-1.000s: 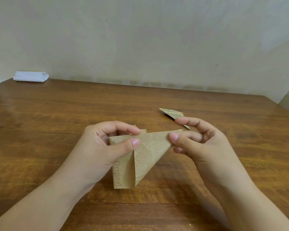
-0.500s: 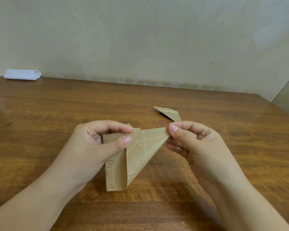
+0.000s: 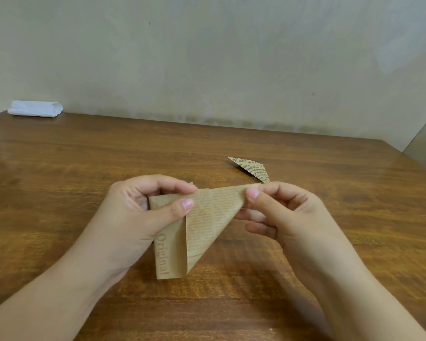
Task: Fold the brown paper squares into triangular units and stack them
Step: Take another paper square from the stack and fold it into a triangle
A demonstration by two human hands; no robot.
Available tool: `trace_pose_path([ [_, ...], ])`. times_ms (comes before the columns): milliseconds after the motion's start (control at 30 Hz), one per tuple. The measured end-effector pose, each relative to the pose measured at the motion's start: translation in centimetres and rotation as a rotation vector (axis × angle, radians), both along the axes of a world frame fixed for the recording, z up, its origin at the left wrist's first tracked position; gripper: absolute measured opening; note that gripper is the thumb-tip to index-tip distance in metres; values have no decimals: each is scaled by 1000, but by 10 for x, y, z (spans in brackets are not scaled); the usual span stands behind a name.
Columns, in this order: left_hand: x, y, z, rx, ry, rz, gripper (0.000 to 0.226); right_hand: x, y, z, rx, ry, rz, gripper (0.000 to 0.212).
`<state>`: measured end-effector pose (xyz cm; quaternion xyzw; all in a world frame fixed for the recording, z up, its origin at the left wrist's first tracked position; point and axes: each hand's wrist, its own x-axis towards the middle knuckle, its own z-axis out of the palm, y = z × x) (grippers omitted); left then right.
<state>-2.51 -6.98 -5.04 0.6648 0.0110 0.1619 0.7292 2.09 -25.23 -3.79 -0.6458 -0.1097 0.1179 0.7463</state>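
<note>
Here, left hand (image 3: 133, 217) and right hand (image 3: 280, 217) pinch the top corners of the brown printed paper triangle (image 3: 207, 222), apex pointing down toward the brown wooden table (image 3: 84, 156).

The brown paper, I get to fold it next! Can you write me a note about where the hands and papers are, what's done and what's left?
Left hand: pinches the top left corner of the brown paper, thumb in front.
Right hand: pinches its top right tip.
The paper is held above the wooden table, partly folded, with a flap marked "Original" hanging down.
Done: one folded triangle lies on the table behind the right hand.
Left: finish this fold, then stack it with the triangle.
A white packet sits at the far left edge.
</note>
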Motion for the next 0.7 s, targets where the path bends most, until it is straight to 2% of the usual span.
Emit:
trace_pose_path([
  [167, -1, 1, 0, 31, -8, 10, 19, 3, -2, -2, -12, -49, -34, 4],
  [400, -1, 0, 0, 3, -11, -4, 20, 4, -1, -4, -2, -72, -56, 16],
  [700, -1, -1, 1, 7, -2, -15, 20, 5, -2, -5, 25, -73, -47, 14],
])
